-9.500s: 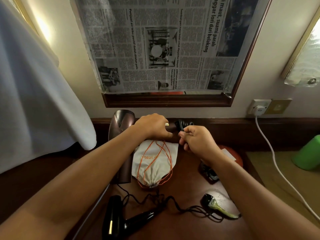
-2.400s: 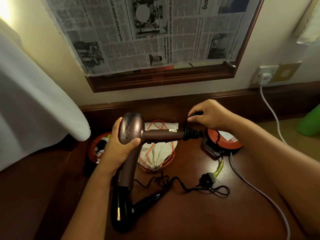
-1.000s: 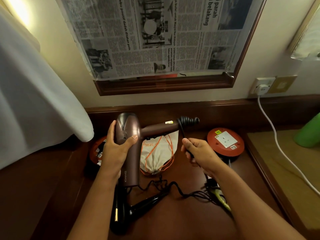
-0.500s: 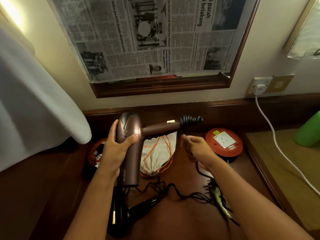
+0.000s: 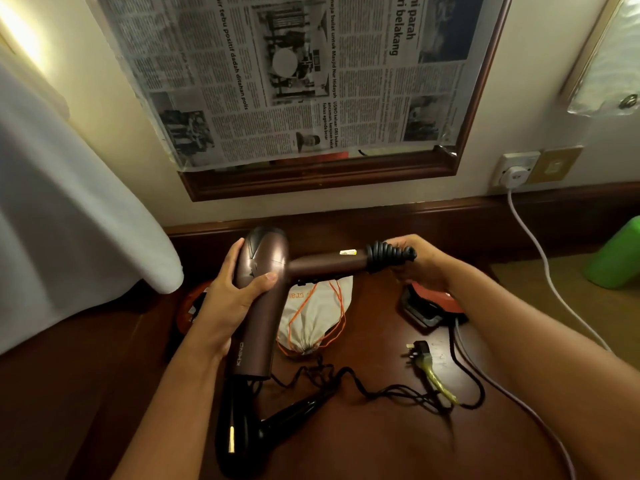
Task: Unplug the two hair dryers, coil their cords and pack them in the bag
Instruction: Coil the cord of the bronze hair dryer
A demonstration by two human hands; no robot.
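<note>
My left hand (image 5: 230,296) grips the barrel of a brown hair dryer (image 5: 263,271) held above the dark wooden desk (image 5: 363,441). Its handle points right, with black cord (image 5: 386,256) wound in coils round the handle's end. My right hand (image 5: 420,261) holds that cord at the coils. The cord runs down to a black plug (image 5: 419,351) lying on the desk. A second, black hair dryer (image 5: 242,431) lies at the near left, its thin cord (image 5: 367,389) loose on the desk. A white drawstring bag (image 5: 313,317) with orange strings lies flat under the brown dryer.
An orange extension reel (image 5: 433,303) sits on the desk at the right, another orange object (image 5: 188,306) at the left. A white cable (image 5: 540,258) hangs from the wall socket (image 5: 516,168). A green object (image 5: 616,258) stands far right. White cloth (image 5: 69,209) hangs at the left.
My right hand rose from below the handle up to the coiled cord at its end, adding a turn. The plug now lies free on the desk. My left hand keeps hold of the dryer.
</note>
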